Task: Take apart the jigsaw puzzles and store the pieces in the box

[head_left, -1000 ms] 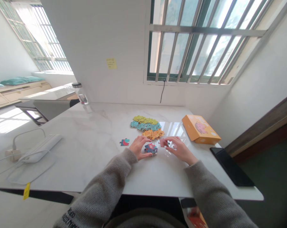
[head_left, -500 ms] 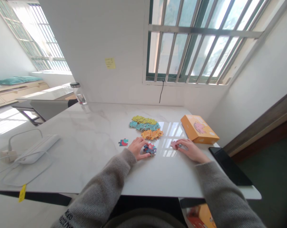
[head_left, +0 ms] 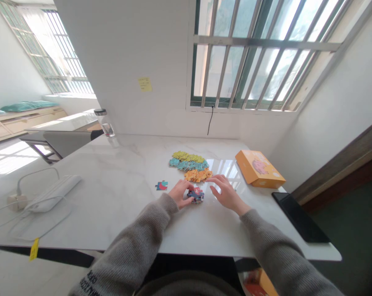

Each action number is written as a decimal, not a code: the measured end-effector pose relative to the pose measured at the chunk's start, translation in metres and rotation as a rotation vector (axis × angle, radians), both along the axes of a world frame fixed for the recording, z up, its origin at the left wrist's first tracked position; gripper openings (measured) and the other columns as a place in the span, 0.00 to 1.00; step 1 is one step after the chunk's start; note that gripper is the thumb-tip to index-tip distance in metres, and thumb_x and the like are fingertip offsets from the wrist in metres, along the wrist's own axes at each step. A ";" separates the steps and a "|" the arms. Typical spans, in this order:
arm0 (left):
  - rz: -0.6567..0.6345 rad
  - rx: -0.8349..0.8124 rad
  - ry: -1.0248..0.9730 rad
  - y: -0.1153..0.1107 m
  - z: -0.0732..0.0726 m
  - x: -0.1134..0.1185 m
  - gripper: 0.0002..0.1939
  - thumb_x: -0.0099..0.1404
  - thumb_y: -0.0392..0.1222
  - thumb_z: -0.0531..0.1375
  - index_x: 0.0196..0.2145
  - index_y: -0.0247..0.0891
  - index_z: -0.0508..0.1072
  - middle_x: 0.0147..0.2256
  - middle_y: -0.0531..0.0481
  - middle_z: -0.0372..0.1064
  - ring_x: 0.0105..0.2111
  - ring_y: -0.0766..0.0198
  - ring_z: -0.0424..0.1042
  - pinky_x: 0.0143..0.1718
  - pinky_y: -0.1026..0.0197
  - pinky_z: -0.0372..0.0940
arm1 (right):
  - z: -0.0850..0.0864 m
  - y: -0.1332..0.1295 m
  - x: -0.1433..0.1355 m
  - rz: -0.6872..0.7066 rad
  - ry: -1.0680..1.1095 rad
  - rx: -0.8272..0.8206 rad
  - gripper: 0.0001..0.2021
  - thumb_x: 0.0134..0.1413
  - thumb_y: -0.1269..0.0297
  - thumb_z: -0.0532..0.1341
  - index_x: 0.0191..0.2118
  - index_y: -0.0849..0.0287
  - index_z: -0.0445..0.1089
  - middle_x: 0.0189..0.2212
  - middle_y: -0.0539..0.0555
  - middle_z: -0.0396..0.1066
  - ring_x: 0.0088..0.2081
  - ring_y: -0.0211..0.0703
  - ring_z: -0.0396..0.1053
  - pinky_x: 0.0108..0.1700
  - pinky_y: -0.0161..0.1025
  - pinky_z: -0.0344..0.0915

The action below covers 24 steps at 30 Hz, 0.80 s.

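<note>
Colourful puzzle pieces lie in a small pile (head_left: pixel 197 195) near the table's front. My left hand (head_left: pixel 181 193) is closed round the pile's left side, thumb and fingers touching it. To the right of the pile, my right hand (head_left: pixel 225 192) is open above the table, thumb and fingers apart, with nothing visible between them. A single red and teal piece (head_left: pixel 161 185) lies left of my left hand. Behind the hands are heaps of orange pieces (head_left: pixel 198 175), blue pieces (head_left: pixel 188 165) and yellow-green pieces (head_left: pixel 188 156).
An orange box (head_left: pixel 260 168) stands at the right, with a black tablet (head_left: pixel 299 217) in front of it. At the left are a white power strip (head_left: pixel 58 193) and cables. A clear bottle (head_left: pixel 105 123) stands at the back left.
My right hand has moved left towards the pile and opened. The pinkish piece that was under its fingers no longer shows there. My left hand stays at the pile.
</note>
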<state>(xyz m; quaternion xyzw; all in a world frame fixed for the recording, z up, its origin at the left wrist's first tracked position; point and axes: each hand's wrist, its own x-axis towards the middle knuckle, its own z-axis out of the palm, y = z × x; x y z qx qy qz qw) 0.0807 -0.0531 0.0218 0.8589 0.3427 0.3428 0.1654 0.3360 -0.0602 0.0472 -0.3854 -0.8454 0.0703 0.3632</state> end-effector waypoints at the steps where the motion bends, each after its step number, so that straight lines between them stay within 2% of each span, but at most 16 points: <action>1: -0.006 -0.008 -0.005 -0.001 0.001 0.000 0.13 0.54 0.33 0.63 0.38 0.39 0.68 0.37 0.48 0.67 0.40 0.57 0.64 0.46 0.53 0.64 | 0.003 0.001 -0.008 0.024 0.003 -0.010 0.12 0.62 0.69 0.54 0.49 0.53 0.69 0.44 0.57 0.69 0.49 0.50 0.65 0.53 0.51 0.63; 6: -0.028 -0.008 -0.044 -0.002 0.002 0.000 0.10 0.53 0.33 0.63 0.35 0.39 0.69 0.37 0.48 0.64 0.41 0.57 0.64 0.45 0.54 0.65 | 0.012 0.010 -0.035 0.198 0.010 -0.123 0.06 0.61 0.68 0.57 0.41 0.56 0.71 0.37 0.55 0.70 0.43 0.46 0.67 0.48 0.45 0.64; 8: -0.037 -0.006 -0.079 -0.001 0.002 0.000 0.08 0.54 0.34 0.63 0.33 0.39 0.68 0.37 0.48 0.63 0.40 0.58 0.65 0.43 0.55 0.66 | 0.012 0.012 -0.039 0.201 0.055 -0.162 0.05 0.61 0.67 0.58 0.40 0.56 0.71 0.37 0.55 0.70 0.42 0.45 0.67 0.46 0.43 0.64; 13: -0.028 0.065 -0.211 -0.001 0.009 0.000 0.06 0.57 0.35 0.63 0.31 0.39 0.67 0.36 0.48 0.62 0.38 0.60 0.65 0.42 0.56 0.67 | 0.003 0.008 -0.039 0.056 0.284 -0.322 0.11 0.63 0.62 0.56 0.48 0.56 0.68 0.33 0.52 0.70 0.35 0.41 0.67 0.37 0.39 0.61; 17: 0.041 0.115 -0.311 -0.004 0.016 0.001 0.09 0.58 0.40 0.66 0.32 0.39 0.68 0.34 0.49 0.63 0.37 0.61 0.66 0.40 0.56 0.67 | 0.000 0.000 -0.047 0.128 0.517 -0.547 0.17 0.61 0.57 0.58 0.53 0.56 0.63 0.28 0.48 0.67 0.31 0.39 0.66 0.35 0.38 0.61; 19: 0.030 0.107 -0.338 -0.006 0.016 0.004 0.11 0.58 0.42 0.67 0.35 0.39 0.69 0.35 0.49 0.63 0.35 0.63 0.67 0.38 0.58 0.68 | -0.001 -0.002 -0.051 0.146 0.618 -0.599 0.18 0.60 0.56 0.58 0.54 0.56 0.62 0.27 0.46 0.65 0.31 0.39 0.65 0.34 0.37 0.62; 22: -0.025 0.022 -0.407 -0.009 0.015 0.007 0.18 0.59 0.42 0.66 0.45 0.40 0.67 0.36 0.50 0.64 0.30 0.67 0.68 0.33 0.61 0.69 | -0.003 -0.001 -0.054 0.121 0.716 -0.600 0.19 0.59 0.56 0.60 0.53 0.56 0.61 0.26 0.45 0.63 0.30 0.38 0.65 0.35 0.38 0.62; 24: -0.040 0.009 -0.403 -0.009 0.014 0.008 0.22 0.59 0.40 0.66 0.50 0.40 0.65 0.41 0.46 0.65 0.34 0.64 0.70 0.35 0.60 0.70 | -0.004 0.000 -0.052 0.119 0.737 -0.599 0.18 0.58 0.56 0.60 0.51 0.56 0.60 0.25 0.44 0.63 0.29 0.38 0.65 0.35 0.38 0.63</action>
